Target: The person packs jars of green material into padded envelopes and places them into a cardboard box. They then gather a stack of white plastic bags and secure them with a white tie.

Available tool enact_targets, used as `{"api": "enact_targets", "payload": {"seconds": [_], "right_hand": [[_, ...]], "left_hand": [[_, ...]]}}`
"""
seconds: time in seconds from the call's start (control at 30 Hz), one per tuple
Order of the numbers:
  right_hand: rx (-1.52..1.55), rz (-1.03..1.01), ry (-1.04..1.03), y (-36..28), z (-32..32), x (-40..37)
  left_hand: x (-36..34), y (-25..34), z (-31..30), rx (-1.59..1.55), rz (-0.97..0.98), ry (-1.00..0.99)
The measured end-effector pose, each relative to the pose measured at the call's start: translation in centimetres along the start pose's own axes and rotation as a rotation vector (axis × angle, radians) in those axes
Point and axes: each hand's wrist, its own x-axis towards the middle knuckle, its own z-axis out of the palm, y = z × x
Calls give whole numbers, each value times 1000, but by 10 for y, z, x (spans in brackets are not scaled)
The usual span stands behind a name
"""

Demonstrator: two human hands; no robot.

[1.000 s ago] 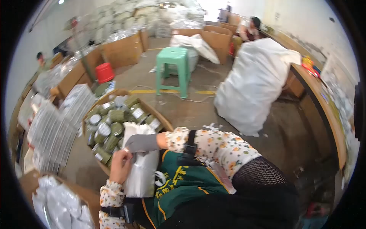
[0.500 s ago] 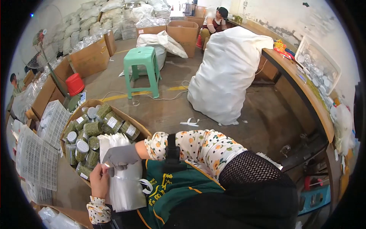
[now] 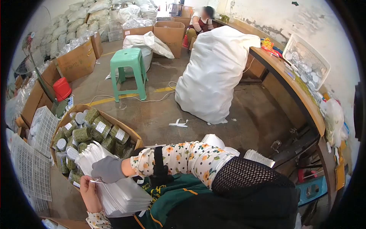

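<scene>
A thick stack of flat white plastic bags [image 3: 124,196] lies across my lap, its upper end fanned out over the jar box. My left hand [image 3: 90,192], bare, is at the stack's left edge and pinches a thin white strip [image 3: 97,181] between thumb and fingers. On top of the stack rests my right hand [image 3: 108,169] in a grey glove, its fingers curled closed where the strip meets them. More white strip shows at the stack's right side. Just beyond my hands, a cardboard box [image 3: 127,131] holds several clear jars [image 3: 82,134] of dried green herb with labels and lids.
A green stool [image 3: 129,65] and a large stuffed white sack [image 3: 211,72] stand ahead. White plastic crates [image 3: 30,160] are at left. Along the right runs a wooden workbench [image 3: 289,82] with a basket of lids [image 3: 309,61]. A co-worker [image 3: 201,23] sits at the back.
The stack has tilted, its near end swinging right and its layered edge now showing. Both hands have moved slightly left and down in view. The camera view has shifted, revealing more white items beyond my right arm.
</scene>
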Motion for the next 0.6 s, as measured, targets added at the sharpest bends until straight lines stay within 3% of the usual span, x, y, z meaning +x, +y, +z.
{"api": "enact_targets", "payload": {"seconds": [0.03,0.13,0.23,0.33,0.43,0.6], "right_hand": [[113,-12,7,4,3,0],[521,127,-183,19,12,6],[603,248,-264,12,6,-1],[427,177,-114,8,9,-5],[403,199,-26,2,6,-8],[357,93,298,2,19,-10]], "left_hand": [[-3,-1,-2,26,-9,-19],[-10,-7,-1,129,279,-32],[-16,-7,-7,54,275,-221],[-20,-4,-11,166,339,-346],[-17,1,-7,362,442,-274],[-6,-2,4,462,260,-39]]}}
